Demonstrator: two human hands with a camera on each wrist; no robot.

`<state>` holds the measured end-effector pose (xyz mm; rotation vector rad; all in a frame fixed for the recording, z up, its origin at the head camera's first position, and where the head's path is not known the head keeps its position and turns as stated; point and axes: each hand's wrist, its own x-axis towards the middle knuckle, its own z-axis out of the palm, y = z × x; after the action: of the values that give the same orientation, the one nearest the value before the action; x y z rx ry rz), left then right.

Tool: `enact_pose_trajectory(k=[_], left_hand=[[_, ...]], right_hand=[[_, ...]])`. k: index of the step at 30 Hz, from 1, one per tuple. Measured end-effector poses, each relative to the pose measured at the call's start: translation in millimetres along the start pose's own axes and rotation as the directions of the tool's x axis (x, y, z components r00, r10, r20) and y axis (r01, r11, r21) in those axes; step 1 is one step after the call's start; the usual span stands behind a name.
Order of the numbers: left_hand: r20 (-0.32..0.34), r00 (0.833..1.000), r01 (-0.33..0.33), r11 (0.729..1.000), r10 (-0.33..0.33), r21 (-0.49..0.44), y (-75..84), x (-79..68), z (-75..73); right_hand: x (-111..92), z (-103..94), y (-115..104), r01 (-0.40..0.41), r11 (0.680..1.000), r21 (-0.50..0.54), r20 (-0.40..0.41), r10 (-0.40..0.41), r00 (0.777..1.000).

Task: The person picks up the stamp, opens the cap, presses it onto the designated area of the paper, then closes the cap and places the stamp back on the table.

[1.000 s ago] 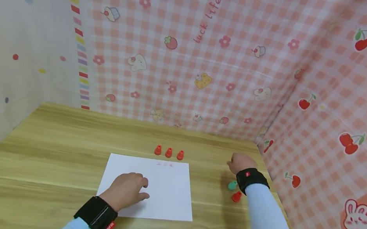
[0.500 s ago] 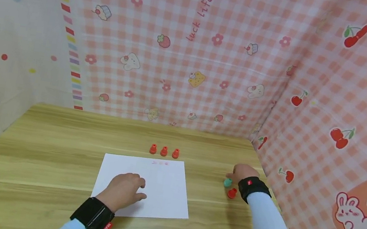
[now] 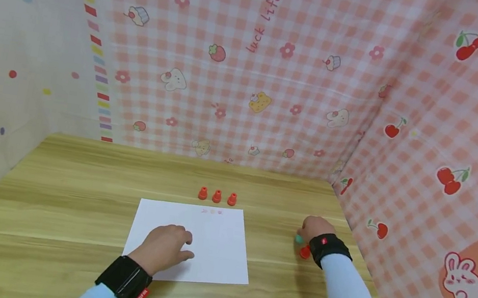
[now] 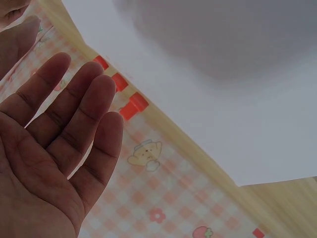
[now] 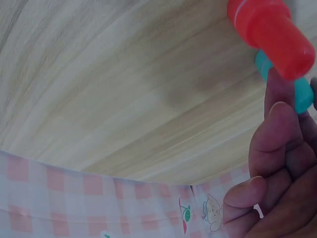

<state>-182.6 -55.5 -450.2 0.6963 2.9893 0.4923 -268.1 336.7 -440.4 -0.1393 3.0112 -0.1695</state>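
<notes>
My right hand (image 3: 317,227) is at the right side of the table, fingers curled, with a small teal stamp (image 3: 299,239) pinched between the index finger and thumb. In the right wrist view, the teal stamp (image 5: 303,96) shows partly behind the fingers. Close by stands a red stamp (image 3: 305,252), which looms large at the top of the right wrist view. Over the white paper (image 3: 218,259), my left hand (image 3: 164,247) is held with relaxed, spread fingers and nothing in it. Small pink prints (image 3: 212,211) mark the paper's far edge.
Three red stamps (image 3: 217,196) stand in a row just beyond the paper. The wooden table (image 3: 72,206) ends at a pink checked cloth (image 3: 231,76) at the back. Another checked cloth (image 3: 419,212) hangs close along the right side.
My right hand has come down and nearer, from beyond the teal stamp to its top, and its fingers have closed around it. The left hand has stayed over the paper.
</notes>
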Motion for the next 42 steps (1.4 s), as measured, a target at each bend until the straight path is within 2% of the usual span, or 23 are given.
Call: enact_pose_trajectory(k=[9,17,21,30,37,42], left_hand=[[0.0,1.0,-0.006,1.0,0.006,0.012,1.8,0.6,1.1],[0.018,1.0,0.005,1.0,-0.005,0.008,2.5,-0.7,1.3],[0.015,1.0,0.005,1.0,-0.005,0.006,2.4,-0.7,2.4],[0.015,1.0,0.009,1.0,-0.01,0.004,0.0,0.6,5.7],[-0.009,1.0,-0.002,1.0,0.002,0.005,-1.6,0.0,7.4],[-0.008,1.0,0.003,1.0,-0.003,-0.004,-2.0,0.0,7.7]], right_hand=[[-1.4,5.4,-1.7,0.013,1.0,-0.007,-0.062,-0.013,0.998],[3.0,7.3,-4.3,0.012,1.0,-0.012,-0.071,-0.013,0.997],[7.4,3.2,-19.7,0.026,1.0,0.004,-0.112,-0.025,0.993],[11.7,-0.9,-69.1,0.063,0.996,0.067,-0.13,-0.053,0.99],[12.6,12.0,-91.8,0.075,0.986,0.148,-0.183,-0.047,0.982],[10.2,24.6,-106.5,0.08,0.958,0.276,-0.198,-0.024,0.98]])
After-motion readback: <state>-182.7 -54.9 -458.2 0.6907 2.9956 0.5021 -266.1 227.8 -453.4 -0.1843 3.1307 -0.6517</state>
